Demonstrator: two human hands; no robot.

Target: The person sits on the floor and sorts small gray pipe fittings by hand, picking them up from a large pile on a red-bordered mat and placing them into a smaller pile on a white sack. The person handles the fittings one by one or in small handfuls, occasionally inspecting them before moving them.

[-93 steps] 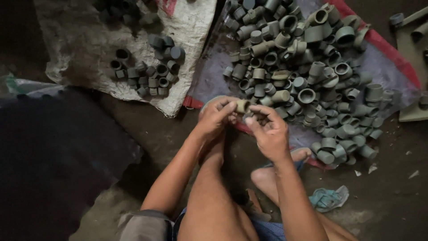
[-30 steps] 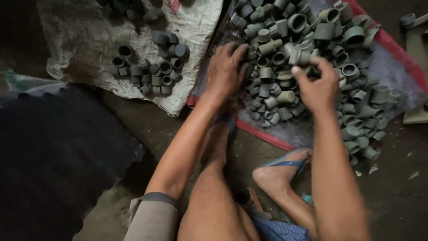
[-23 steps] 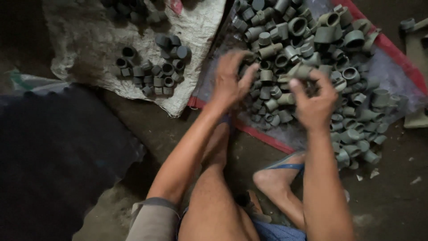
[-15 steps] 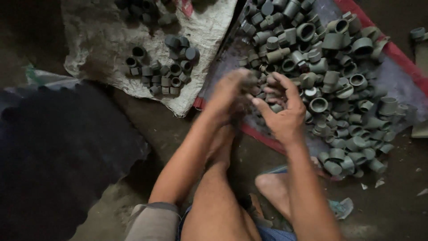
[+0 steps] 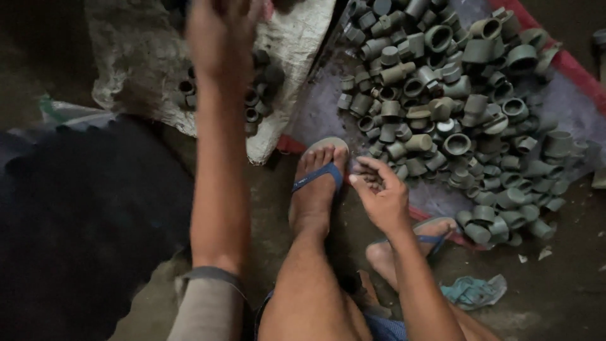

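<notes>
Right grip (image 5: 377, 192) beside fitting pile (image 5: 454, 95)

Grey-green all through the big heap of pipe fittings (image 5: 454, 101) just beyond the right hand (image 5: 379, 199), a few paler, almost tan. Under them, a dull lilac-grey cloth (image 5: 568, 120) edged in red. Blue straps on the sandal (image 5: 319, 173) beside that hand. Under the left hand (image 5: 221, 38), an off-white woven sack (image 5: 126, 69) with darker grey fittings (image 5: 259, 95). Teal rag (image 5: 473, 292) on brown floor; grey sleeve (image 5: 205, 303).
</notes>
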